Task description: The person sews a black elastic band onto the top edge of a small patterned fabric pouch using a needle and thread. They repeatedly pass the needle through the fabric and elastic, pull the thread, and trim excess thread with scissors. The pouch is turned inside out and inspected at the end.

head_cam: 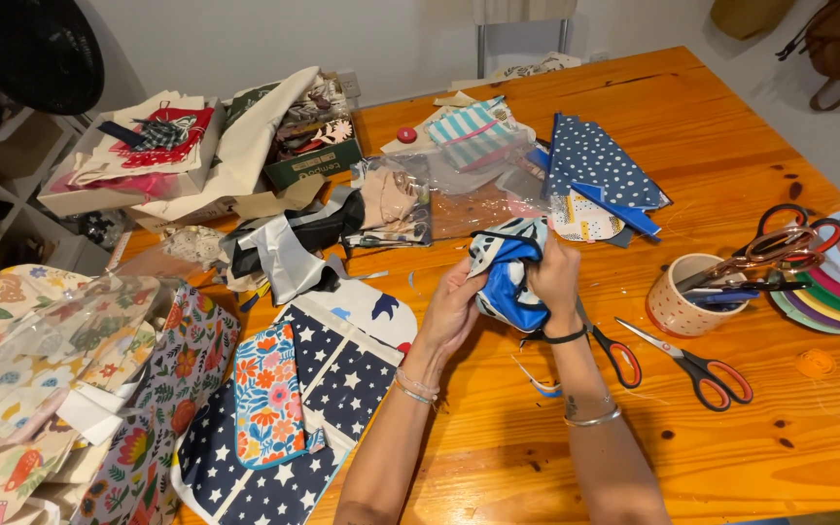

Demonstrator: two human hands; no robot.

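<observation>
Two bare forearms, with thin bangles at the wrists, reach up from the bottom edge over the orange wooden table, and both hands are busy on one small bundle of cloth. Her left hand cups and pinches the near side of the blue and white fabric piece, while the right hand closes over its far side, fingers clenched into the folds; the bundle is held up off the table, just above its middle. Just right of the right wrist lie orange-handled scissors, blades open, with a second handle peeking out from under the forearm. Further right stands a spotted cup full of tools and more scissors. To the left sits a star-print navy cloth with a floral patch on it. I'd judge the risk lies in those open blades: a forearm dropping to rest could catch them. The crumpled bundle could also slip from so tight a pinch, and a swinging elbow might tip the cup.
</observation>
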